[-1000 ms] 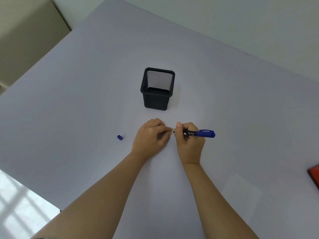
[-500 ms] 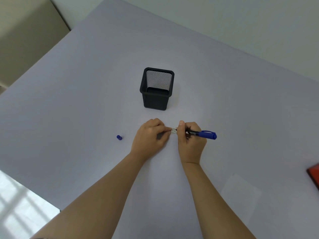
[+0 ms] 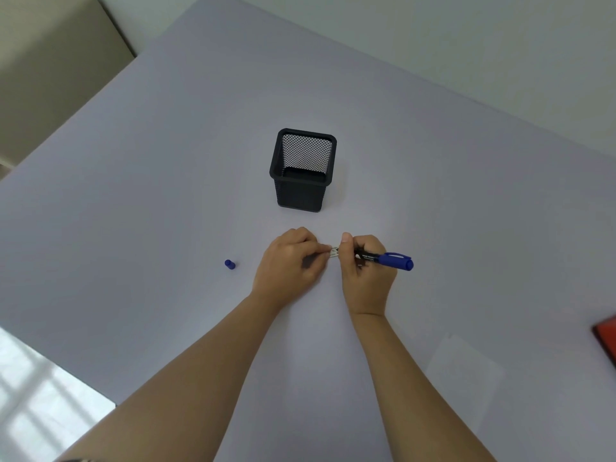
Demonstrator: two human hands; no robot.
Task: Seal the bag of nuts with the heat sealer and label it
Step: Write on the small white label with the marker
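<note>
My right hand (image 3: pixel 366 271) grips a blue marker (image 3: pixel 388 260), its capped blue end pointing right. Between both hands a small white label (image 3: pixel 334 252) shows; my left hand (image 3: pixel 290 265) pinches its left end with closed fingers, and my right thumb rests on its right end. A small blue marker cap (image 3: pixel 229 264) lies on the table to the left of my left hand. No bag of nuts or heat sealer is in view.
A black mesh pen holder (image 3: pixel 301 170) stands just behind my hands on the grey table (image 3: pixel 133 195). A pale sheet (image 3: pixel 463 371) lies at the lower right. A red object (image 3: pixel 606 335) pokes in at the right edge. The table's near-left edge drops to the floor.
My right hand has shifted slightly to the right with the marker, so the gap between my hands has widened and more of the white label shows.
</note>
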